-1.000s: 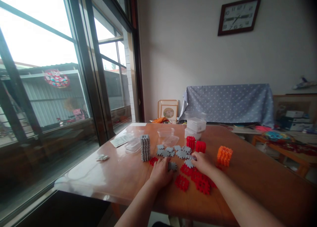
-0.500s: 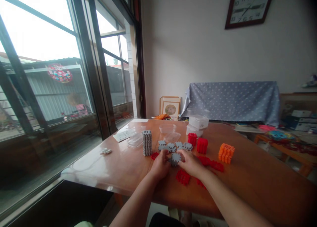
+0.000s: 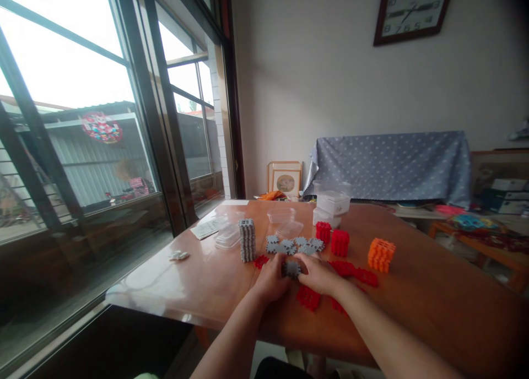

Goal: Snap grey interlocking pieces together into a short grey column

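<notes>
My left hand (image 3: 270,280) and my right hand (image 3: 318,274) meet over the wooden table (image 3: 413,302), both holding small grey notched tiles (image 3: 291,269) pressed together between the fingers. Behind them lie several loose grey tiles (image 3: 293,245). A tall stack of grey tiles (image 3: 247,239) stands to the left. Flat red tiles (image 3: 308,297) lie under and beside my right wrist, with more red tiles (image 3: 355,272) to the right.
Two red tile cubes (image 3: 333,238) and an orange cube (image 3: 381,254) stand further back. Clear plastic tubs (image 3: 285,220) and a white lidded box (image 3: 330,205) sit at the far edge. A crumpled scrap (image 3: 179,255) and a paper (image 3: 209,228) lie near the window side.
My right hand came left from the loose grey tiles with a piece and joined my left hand; both now press grey tiles together. The camera shifted slightly.
</notes>
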The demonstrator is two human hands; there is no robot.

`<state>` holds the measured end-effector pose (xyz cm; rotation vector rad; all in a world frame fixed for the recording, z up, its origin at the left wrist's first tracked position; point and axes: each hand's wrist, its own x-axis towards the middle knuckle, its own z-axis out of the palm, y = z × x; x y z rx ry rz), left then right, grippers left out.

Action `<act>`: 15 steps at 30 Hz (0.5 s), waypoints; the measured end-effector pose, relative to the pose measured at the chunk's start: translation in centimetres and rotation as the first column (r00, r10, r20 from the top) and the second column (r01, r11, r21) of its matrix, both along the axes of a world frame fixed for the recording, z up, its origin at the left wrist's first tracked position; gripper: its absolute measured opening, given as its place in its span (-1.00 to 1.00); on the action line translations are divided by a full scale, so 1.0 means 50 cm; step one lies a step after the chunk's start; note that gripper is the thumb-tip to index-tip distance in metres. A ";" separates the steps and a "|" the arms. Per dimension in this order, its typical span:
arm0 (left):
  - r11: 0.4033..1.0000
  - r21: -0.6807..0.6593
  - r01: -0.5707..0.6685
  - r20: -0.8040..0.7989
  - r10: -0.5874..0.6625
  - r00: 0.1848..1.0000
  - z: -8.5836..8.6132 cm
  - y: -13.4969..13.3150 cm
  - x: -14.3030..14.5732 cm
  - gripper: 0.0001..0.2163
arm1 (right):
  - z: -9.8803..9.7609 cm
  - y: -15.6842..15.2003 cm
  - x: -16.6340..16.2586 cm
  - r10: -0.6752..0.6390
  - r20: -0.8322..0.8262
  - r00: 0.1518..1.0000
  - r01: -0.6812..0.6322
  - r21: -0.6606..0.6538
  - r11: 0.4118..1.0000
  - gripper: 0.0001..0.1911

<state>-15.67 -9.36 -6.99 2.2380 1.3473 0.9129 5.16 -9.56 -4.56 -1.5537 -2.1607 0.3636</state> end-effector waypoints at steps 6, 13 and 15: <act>1.000 0.020 -0.004 -0.013 0.004 1.000 0.001 0.000 0.001 -0.53 | -0.003 -0.003 0.000 -0.005 0.000 1.000 0.005 0.014 1.000 -0.51; 0.999 0.027 -0.021 0.027 0.020 0.999 -0.006 0.007 0.004 -0.57 | -0.012 0.000 0.002 -0.011 -0.022 1.000 0.012 0.042 0.999 -0.58; 0.999 0.027 -0.025 0.055 0.023 0.998 -0.010 0.008 0.004 -0.58 | -0.014 0.001 0.002 -0.013 -0.036 0.999 0.015 0.061 0.998 -0.56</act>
